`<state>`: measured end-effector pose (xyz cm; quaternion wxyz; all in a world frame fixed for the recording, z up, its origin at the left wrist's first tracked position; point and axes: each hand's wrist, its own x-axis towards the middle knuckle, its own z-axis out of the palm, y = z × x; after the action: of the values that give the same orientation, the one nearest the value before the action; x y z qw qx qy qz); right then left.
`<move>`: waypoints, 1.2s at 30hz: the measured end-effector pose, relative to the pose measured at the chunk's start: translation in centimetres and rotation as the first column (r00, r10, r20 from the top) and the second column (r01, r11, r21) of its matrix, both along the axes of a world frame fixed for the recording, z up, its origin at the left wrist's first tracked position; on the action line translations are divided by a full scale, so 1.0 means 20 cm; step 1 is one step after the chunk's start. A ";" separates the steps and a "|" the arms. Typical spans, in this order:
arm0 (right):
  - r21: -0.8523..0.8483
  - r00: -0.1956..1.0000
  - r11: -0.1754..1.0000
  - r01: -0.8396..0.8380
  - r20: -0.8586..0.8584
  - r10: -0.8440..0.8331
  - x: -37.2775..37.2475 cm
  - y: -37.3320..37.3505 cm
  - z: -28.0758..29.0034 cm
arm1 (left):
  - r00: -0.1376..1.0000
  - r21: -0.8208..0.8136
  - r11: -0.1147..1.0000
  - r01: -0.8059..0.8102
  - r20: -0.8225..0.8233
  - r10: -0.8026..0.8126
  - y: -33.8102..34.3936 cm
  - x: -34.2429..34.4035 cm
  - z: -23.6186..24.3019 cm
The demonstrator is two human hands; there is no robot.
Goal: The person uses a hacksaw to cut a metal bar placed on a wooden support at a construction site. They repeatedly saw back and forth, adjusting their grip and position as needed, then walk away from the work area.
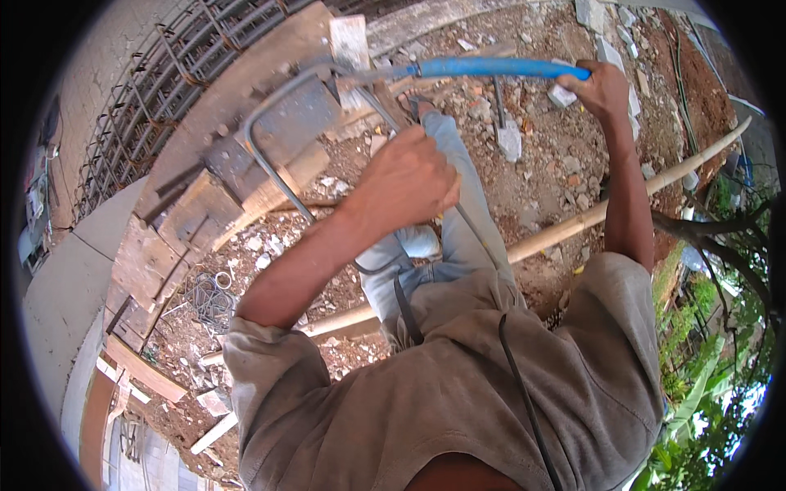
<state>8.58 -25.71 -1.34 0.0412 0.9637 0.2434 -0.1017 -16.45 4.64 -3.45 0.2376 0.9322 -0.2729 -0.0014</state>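
Observation:
My right hand (602, 92) is closed around the end of a long blue handle (503, 67). That handle belongs to a steel bar-bending lever (372, 75), whose far end lies over a metal plate (299, 119) on a wooden bench. My left hand (409, 178) is closed on a thin steel rod (264, 162). The rod is bent into corners and loops over the plate near the lever's head. Part of it passes behind my left wrist and shows again below, in front of my legs. My fingers hide the gripped section.
The plank bench (196, 217) curves along the left, with metal pieces fixed on it. Behind it stands a rebar cage (176, 78). A wire coil (211, 301) lies on rubble. A trowel-like tool (508, 139) and a long pole (565, 231) lie right. Plants (696, 368) grow lower right.

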 end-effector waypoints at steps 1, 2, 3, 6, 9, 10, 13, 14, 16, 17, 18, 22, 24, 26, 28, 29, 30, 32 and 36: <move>0.122 0.990 0.989 -0.086 0.124 0.070 -0.02 -0.01 -0.01 | 1.000 0.024 1.000 0.003 0.028 -0.004 0.00 0.00 -0.01; 0.128 0.985 0.989 -0.080 0.161 0.059 -0.03 -0.01 -0.01 | 0.998 0.040 0.999 -0.006 0.069 0.003 0.00 -0.02 -0.01; 0.134 0.979 0.988 -0.075 0.198 0.047 -0.05 -0.02 -0.02 | 0.999 0.013 1.000 0.021 0.025 -0.021 -0.01 -0.05 -0.01; 0.087 0.979 0.994 0.071 0.185 -0.086 -0.11 -0.01 -0.02 | 0.994 -0.016 1.000 0.024 0.105 -0.022 0.02 -0.04 -0.03; 0.101 0.971 0.989 0.104 0.205 -0.123 -0.19 0.01 0.00 | 0.989 -0.080 0.996 0.034 0.146 -0.022 0.03 -0.04 -0.04; 0.110 0.971 0.988 0.108 0.202 -0.129 -0.22 0.01 0.00 | 0.985 -0.103 0.994 0.033 0.172 -0.015 0.04 -0.05 -0.04; 0.097 0.965 0.982 0.164 0.192 -0.180 -0.31 0.02 0.01 | 0.988 -0.106 0.993 0.056 0.149 -0.040 0.06 -0.07 -0.02; 0.086 0.960 0.979 0.186 0.194 -0.199 -0.34 0.03 0.01 | 0.991 -0.092 0.994 0.059 0.124 -0.047 0.06 -0.08 -0.02; 0.069 0.953 0.970 0.234 0.181 -0.242 -0.40 0.03 0.02 | 0.992 -0.119 0.991 0.062 0.120 -0.048 0.07 -0.10 -0.01; 0.068 0.950 0.965 0.253 0.173 -0.261 -0.42 0.03 0.02 | 0.991 -0.130 0.990 0.058 0.127 -0.042 0.08 -0.10 -0.01; 0.068 0.947 0.960 0.271 0.162 -0.278 -0.44 0.03 0.02 | 0.990 -0.129 0.989 0.065 0.132 -0.048 0.08 -0.10 -0.01; 0.035 0.934 0.949 0.313 0.169 -0.314 -0.48 0.00 0.00 | 0.987 -0.113 0.991 0.077 0.151 -0.059 0.09 -0.12 -0.01; 0.016 0.937 0.948 0.318 0.150 -0.317 -0.47 -0.04 -0.02 | 0.989 -0.096 0.992 0.077 0.134 -0.064 0.10 -0.12 -0.01; -0.014 0.946 0.949 0.314 0.089 -0.311 -0.47 -0.09 -0.05 | 0.992 -0.087 0.993 0.073 0.109 -0.064 0.10 -0.12 -0.01; -0.075 0.956 0.954 0.289 0.075 -0.284 -0.43 -0.13 -0.06 | 0.991 -0.089 0.994 0.062 0.125 -0.050 0.10 -0.12 0.00; -0.057 0.957 0.957 0.284 0.081 -0.279 -0.42 -0.14 -0.07 | 0.991 -0.093 0.995 0.048 0.128 -0.036 0.10 -0.12 0.01; -0.044 0.958 0.960 0.277 0.083 -0.273 -0.41 -0.15 -0.08 | 0.994 -0.060 0.998 0.031 0.109 -0.024 0.10 -0.13 0.01; -0.039 0.962 0.964 0.262 0.096 -0.257 -0.39 -0.14 -0.08 | 0.996 0.007 1.000 -0.021 0.085 0.021 0.08 -0.14 0.02; -0.063 0.961 0.960 0.273 0.068 -0.269 -0.38 -0.10 -0.06 | 0.992 -0.037 0.998 -0.052 0.113 0.056 0.03 -0.18 0.02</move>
<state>1.00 -27.79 -2.50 0.0686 0.9884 0.1042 -0.0866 -20.00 5.25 -3.02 0.2374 0.9337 -0.2607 0.0627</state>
